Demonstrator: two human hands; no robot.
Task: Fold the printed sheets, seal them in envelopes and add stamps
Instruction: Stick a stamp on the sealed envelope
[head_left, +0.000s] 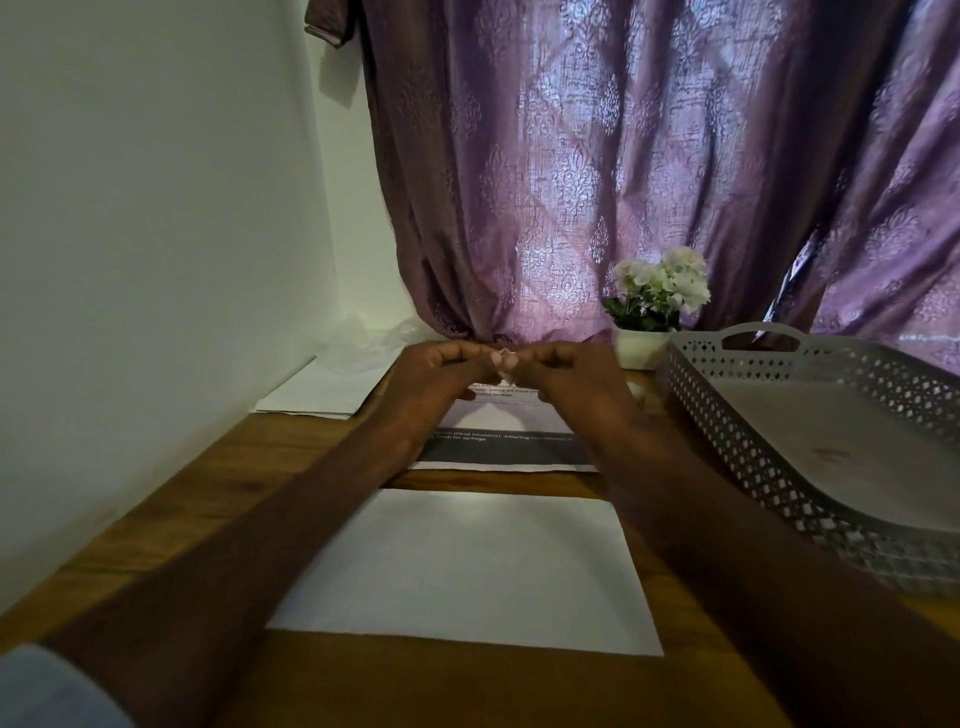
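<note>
A white envelope (467, 566) lies flat on the wooden table (182, 499) close to me. Beyond it lies a printed sheet (498, 452) with a dark band and lines of text. Above that sheet my left hand (441, 379) and my right hand (571, 382) meet, fingers curled, and together pinch a tiny pale piece (505, 360), possibly a stamp. What the piece is stays too small to tell.
A grey perforated tray (779, 441) stands at the right. A small white pot of white flowers (657, 296) sits behind the hands. More white sheets (317, 395) and crumpled clear plastic (363, 338) lie at the far left by the wall. A purple curtain hangs behind.
</note>
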